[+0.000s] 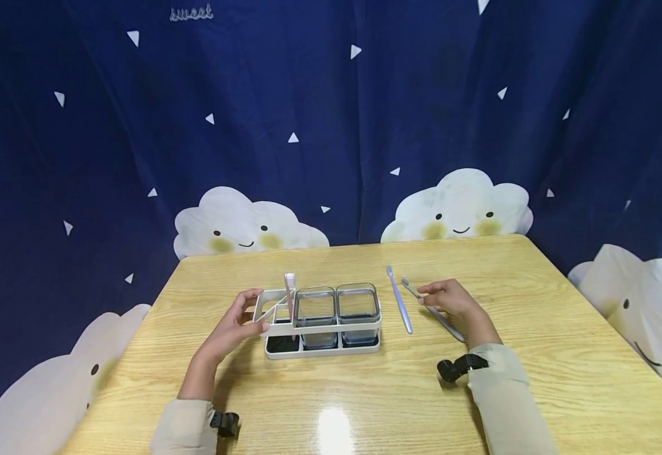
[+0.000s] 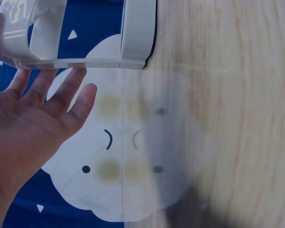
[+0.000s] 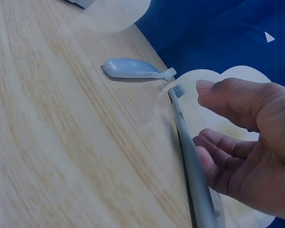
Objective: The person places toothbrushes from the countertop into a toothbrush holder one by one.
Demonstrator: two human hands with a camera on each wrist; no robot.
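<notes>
A white toothbrush holder [image 1: 322, 330] with two clear square cups [image 1: 316, 304] stands on the table. My left hand [image 1: 230, 325] grips its left end, thumb on the front rim and fingers along the side and back. In the left wrist view, fingertips touch the white frame [image 2: 137, 35]. A pink toothbrush [image 1: 289, 298] leans upright in a left slot. Over at the right, my right hand [image 1: 450, 299] hovers beside a grey toothbrush [image 1: 446, 324], fingers loosely bent and thumb apart from its handle [image 3: 194, 166]. Between that brush and the holder lies a blue toothbrush [image 1: 401, 304].
The wooden table [image 1: 410, 398] ends at a dark blue curtain [image 1: 285, 82] with cloud and triangle prints. Black wrist cameras [image 1: 227, 424] sit on both sleeves.
</notes>
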